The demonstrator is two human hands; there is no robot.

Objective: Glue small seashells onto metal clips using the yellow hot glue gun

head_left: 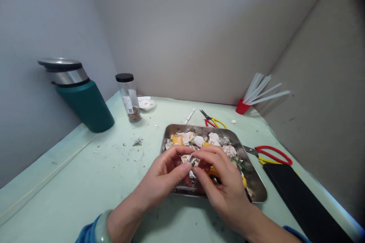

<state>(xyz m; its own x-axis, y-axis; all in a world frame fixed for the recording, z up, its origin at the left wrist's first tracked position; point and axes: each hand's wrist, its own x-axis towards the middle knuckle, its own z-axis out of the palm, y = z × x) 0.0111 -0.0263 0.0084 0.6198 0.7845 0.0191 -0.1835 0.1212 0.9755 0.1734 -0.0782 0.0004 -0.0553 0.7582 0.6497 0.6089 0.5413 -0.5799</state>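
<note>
My left hand and my right hand meet over the front of a metal tray filled with several seashells. Both hands have their fingertips pinched together on one small pale shell piece held between them. The left thumb and forefinger grip it from the left, the right fingers from the right. A yellow object in the tray is partly hidden under my right hand.
A teal flask with a steel lid stands at the left. A clear jar with a black cap is behind the tray. Small scissors, larger red scissors, a black case, a red cup of white sticks.
</note>
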